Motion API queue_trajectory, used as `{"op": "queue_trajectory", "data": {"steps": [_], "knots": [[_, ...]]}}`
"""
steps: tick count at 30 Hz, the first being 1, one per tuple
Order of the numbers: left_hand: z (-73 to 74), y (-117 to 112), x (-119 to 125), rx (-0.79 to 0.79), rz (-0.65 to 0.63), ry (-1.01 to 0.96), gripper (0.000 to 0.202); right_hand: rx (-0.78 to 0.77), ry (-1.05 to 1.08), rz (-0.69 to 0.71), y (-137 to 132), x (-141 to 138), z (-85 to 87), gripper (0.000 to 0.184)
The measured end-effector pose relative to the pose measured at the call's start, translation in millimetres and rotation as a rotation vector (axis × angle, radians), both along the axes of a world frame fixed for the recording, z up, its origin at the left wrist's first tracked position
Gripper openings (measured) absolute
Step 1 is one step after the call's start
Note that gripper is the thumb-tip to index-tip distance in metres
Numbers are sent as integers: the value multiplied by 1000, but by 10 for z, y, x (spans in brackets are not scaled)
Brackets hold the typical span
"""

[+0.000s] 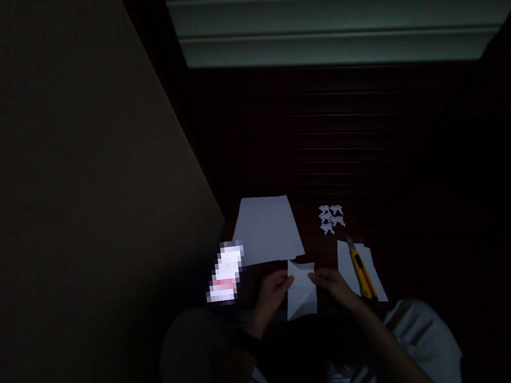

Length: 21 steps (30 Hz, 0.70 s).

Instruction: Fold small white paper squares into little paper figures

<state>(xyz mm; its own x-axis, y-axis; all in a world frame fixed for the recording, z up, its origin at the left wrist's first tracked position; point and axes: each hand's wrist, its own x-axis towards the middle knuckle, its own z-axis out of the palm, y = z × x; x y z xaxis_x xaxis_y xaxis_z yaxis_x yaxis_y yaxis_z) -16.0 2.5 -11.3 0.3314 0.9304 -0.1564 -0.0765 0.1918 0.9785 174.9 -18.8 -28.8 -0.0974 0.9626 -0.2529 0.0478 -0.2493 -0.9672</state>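
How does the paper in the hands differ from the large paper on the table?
The held paper is smaller than the large paper. The held paper shows creases; the large paper looks flat. The held paper is between the left hand and right hand; the large paper lies on the table. Both look white.

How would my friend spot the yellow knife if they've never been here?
On the dark table, look right of the person's right hand. White paper lies there with a utility knife on top. Its yellow handle sets it apart from the plain white paper.
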Motion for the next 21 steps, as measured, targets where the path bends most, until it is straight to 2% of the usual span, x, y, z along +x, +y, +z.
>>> {"op": "queue_trajectory", "data": {"steps": [3, 12, 15, 18, 21], "knots": [[-6, 5, 2, 25, 49, 47, 33, -6, 16, 20, -2, 9, 26, 39], [-19, -18, -56, -9, 75, 101, 39, -12, -32, -17, -5, -5, 13, 42], [-10, -25, -37, -42, 48, 50, 40, 16, -7, -38, -12, -31, 49, 36], [-8, -11, 15, -74, 25, 62, 41, 82, 45, -52, -15, -56, 122, 40], [-16, 16, 72, -3, 60, 124, 37, 131, 34, -48, -4, -57, 156, 34]]}}
